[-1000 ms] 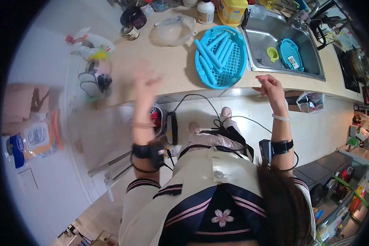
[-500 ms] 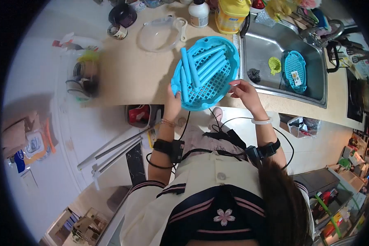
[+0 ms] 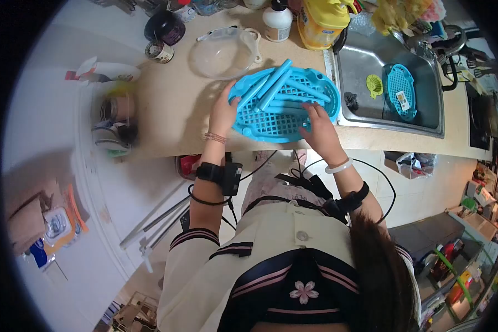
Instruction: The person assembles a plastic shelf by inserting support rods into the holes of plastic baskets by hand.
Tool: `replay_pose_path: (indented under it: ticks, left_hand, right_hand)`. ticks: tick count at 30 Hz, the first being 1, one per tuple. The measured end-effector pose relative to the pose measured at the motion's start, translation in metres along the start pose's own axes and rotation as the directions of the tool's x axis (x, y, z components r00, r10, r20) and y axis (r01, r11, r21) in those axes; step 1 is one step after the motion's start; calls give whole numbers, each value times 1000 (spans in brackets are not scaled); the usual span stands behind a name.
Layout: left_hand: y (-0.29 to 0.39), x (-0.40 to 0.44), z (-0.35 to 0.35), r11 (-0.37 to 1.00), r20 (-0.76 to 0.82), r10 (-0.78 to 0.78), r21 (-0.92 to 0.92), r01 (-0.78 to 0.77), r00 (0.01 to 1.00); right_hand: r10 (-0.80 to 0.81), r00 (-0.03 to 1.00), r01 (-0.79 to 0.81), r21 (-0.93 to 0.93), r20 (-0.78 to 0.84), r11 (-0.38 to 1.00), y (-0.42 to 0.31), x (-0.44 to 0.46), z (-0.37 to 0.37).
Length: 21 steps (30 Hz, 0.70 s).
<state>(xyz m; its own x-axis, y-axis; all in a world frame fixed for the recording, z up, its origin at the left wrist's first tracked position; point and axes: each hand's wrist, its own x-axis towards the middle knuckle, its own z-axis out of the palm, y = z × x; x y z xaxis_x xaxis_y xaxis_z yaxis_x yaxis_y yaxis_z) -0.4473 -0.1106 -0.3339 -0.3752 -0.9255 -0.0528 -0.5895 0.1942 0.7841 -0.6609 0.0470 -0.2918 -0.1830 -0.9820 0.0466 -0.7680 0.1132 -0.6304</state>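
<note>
A blue oval lattice tray (image 3: 265,126) lies lengthwise at the counter's front edge, with several blue tubes (image 3: 273,88) lying loose inside it. My left hand (image 3: 223,113) grips the tray's left end, thumb over the rim and fingers along the outside. Over the tray's right front part is my right hand (image 3: 321,133), its fingers apart and reaching in beside the tube ends. It holds nothing that I can see; whether the fingertips touch a tube is unclear.
Behind the tray are a clear plastic bowl (image 3: 221,58), a white pump bottle (image 3: 277,23) and a yellow jug (image 3: 322,23). At right, the steel sink (image 3: 365,61) holds a second blue lattice piece (image 3: 399,88) and a green strainer (image 3: 374,86). Cables hang below the counter.
The tray has turned from a slant to lying lengthwise, and its tubes have shifted. My right hand has moved left from beside the tray to over it. My left hand has moved slightly up and left.
</note>
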Motion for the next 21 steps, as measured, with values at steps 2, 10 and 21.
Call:
replay_pose_path:
  ticks: [2, 10, 21]
  left_hand:
    - [19, -1, -7, 986, -140, 135, 115, -120, 981]
    - [40, -38, -6, 914, 226, 363, 104, -392, 904]
    - [4, -48, -17, 796, 513, 351, 277, -538, 783]
  right_hand:
    - [-9, 1000, 6, -175, -16, 985, 1, 4, 21]
    - [74, 991, -121, -519, -110, 846, -21, 27, 50]
    - [60, 948, -122, -182, -312, 976, -28, 24, -7]
